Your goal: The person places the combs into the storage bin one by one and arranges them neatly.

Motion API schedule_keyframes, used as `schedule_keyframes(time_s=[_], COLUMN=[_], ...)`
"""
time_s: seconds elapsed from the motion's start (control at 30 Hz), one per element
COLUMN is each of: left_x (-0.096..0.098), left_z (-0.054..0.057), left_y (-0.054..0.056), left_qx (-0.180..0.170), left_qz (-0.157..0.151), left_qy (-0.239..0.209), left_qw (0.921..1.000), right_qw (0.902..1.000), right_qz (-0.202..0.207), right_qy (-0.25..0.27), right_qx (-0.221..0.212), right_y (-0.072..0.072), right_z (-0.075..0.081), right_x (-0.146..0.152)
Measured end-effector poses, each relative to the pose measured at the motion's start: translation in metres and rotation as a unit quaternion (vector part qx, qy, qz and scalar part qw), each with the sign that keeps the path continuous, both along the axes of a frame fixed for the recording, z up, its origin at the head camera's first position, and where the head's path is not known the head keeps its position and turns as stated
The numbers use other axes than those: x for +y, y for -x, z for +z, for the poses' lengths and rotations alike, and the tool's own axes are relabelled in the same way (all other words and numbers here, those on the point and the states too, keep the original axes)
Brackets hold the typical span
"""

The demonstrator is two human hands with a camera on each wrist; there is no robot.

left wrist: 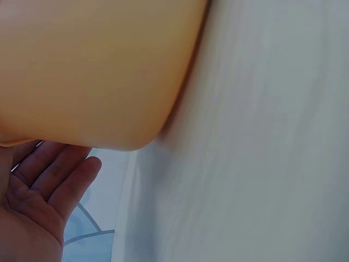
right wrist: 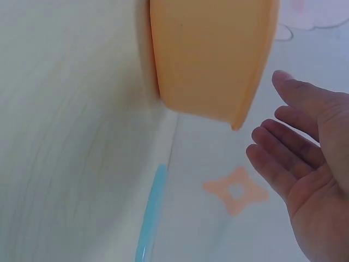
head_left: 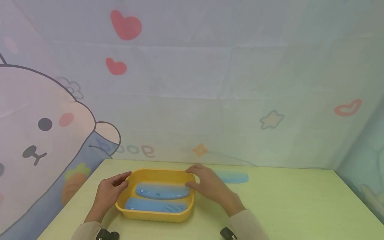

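Observation:
A yellow plastic basket (head_left: 156, 216) sits on the table, with two blue combs lying in it. The rear comb (head_left: 163, 192) has a curved back; fine teeth show on the front comb (head_left: 150, 204). At the basket's left end is my left hand (head_left: 108, 191), thumb and forefinger at the rim, the other fingers loosely extended along the outside wall. My right hand (head_left: 211, 185) is spread at the right end. In the right wrist view its relaxed fingers (right wrist: 286, 155) stand apart from the rim. Behind this hand lies a light blue comb (head_left: 235, 177) on the table.
The pale table (head_left: 288, 203) reaches well to the right of the basket. A printed cloth (head_left: 192, 73) with hearts, a star and a bear hangs along the table's back edge. Both sleeves come in from the front, with dark wrist gear (head_left: 107, 234) at the cuffs.

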State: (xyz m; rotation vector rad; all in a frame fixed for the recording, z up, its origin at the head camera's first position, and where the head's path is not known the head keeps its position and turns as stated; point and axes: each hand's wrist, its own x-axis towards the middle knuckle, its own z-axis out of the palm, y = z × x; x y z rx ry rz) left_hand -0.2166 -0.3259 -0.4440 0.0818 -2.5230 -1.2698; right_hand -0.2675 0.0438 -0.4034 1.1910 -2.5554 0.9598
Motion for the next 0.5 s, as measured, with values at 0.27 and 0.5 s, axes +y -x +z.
schedule_keyframes(time_s=[0.27,0.5], left_x=[0.001,0.0], left_z=[0.0,0.001], left_y=[0.001,-0.001], left_qx=[-0.004,-0.003], left_qz=[0.001,0.003], left_qy=[-0.002,0.003], left_qw=[1.0,1.0], right_qw=[0.9975,0.9938], right_qz=[-0.048,-0.086], right_qy=[0.049,0.062], right_qx=[-0.016,-0.033], right_y=[0.001,0.003], right_z=[-0.004,0.002], right_x=[0.036,0.059])
